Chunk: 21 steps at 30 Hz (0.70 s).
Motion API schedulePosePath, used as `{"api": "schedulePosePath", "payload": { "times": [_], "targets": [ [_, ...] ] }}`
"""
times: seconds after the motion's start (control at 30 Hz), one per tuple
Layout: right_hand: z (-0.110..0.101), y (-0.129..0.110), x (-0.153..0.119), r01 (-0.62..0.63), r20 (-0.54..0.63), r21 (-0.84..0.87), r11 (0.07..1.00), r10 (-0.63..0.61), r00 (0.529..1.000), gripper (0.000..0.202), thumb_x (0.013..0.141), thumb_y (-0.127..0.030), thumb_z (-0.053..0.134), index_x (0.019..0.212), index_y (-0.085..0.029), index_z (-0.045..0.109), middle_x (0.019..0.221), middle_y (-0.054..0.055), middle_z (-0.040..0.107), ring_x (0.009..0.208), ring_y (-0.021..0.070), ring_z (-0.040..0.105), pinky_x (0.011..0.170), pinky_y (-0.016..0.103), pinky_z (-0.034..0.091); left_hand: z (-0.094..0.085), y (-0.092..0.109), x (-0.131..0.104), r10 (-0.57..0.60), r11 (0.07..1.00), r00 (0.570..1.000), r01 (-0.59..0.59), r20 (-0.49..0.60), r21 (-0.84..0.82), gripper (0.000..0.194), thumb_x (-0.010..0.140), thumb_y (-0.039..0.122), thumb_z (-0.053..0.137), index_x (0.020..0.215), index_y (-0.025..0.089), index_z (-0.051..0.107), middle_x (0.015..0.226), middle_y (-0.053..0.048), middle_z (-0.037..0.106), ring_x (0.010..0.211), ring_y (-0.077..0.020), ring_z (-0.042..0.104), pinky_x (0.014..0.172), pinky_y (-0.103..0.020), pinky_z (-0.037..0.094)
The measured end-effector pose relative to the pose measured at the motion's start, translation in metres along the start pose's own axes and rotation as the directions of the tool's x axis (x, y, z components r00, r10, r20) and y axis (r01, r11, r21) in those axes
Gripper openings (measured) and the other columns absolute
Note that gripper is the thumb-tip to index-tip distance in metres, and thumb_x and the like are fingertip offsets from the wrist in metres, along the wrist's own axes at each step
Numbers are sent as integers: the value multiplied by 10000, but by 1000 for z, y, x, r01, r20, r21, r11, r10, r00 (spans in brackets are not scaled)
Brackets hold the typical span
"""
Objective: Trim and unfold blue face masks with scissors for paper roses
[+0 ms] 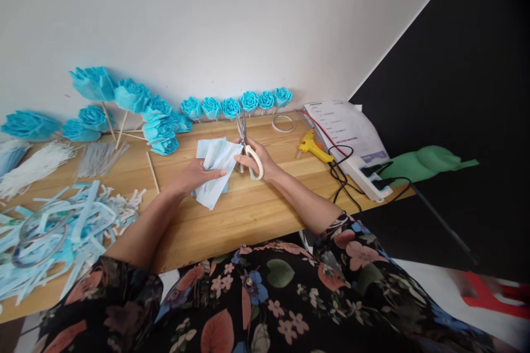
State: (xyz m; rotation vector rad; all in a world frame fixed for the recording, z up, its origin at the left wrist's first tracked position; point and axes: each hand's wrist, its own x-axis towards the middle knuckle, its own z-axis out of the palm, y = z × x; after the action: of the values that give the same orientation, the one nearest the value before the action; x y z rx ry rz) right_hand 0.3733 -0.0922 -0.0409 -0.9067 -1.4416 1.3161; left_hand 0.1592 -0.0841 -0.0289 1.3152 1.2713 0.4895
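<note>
Pale blue sheets (219, 161) are above the wooden table (244, 226), pinched in the left hand (201, 174); the right hand (265, 161) holds white-handled scissors (248, 150), blades toward twelve. From the sheets, blue flowers (249, 101) spread between ten and one o'clock, a tape ring (284, 130) lies near two, a power strip (366, 179) at three, cut strips (89, 212) at eight. The sheets overlap, lightly creased.

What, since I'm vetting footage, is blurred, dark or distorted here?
All in the head view: scissors and right hand look fairly crisp; the red object at lower right is smeared; the white wall shows no harsh glare; the upper right corner sinks to black; outer edges look stretched.
</note>
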Motion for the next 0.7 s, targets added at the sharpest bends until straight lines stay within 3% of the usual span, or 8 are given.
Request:
{"api": "schedulePosePath", "payload": {
  "times": [0.27,0.53,0.7],
  "targets": [
    [1,2,-1,9,17,24,1000,-9,1000,515,719,-421,771,1121,-176,561,721,-41,570,592,99,550,557,226,468,10,9,-5,26,997,994,-33,-104,-64,477,485,457,830,789,128,666,669,-35,640,575,-155,549,500,-241,424],
    [2,-1,2,-82,-33,34,996,83,996,486,695,-417,777,1061,-193,550,701,-44,594,602,112,581,556,229,476,2,-8,5,72,995,994,-77,-84,-60,550,576,575,801,847,108,693,696,-48,650,558,-153,559,505,-242,428],
    [1,-15,4,-179,-4,-25,983,179,984,445,729,-461,730,1046,-190,575,711,-51,541,552,74,499,495,203,390,-12,-6,8,95,970,967,-143,-237,-198,600,543,569,825,892,99,692,742,-70,684,588,-177,606,531,-259,481]
  ]
}}
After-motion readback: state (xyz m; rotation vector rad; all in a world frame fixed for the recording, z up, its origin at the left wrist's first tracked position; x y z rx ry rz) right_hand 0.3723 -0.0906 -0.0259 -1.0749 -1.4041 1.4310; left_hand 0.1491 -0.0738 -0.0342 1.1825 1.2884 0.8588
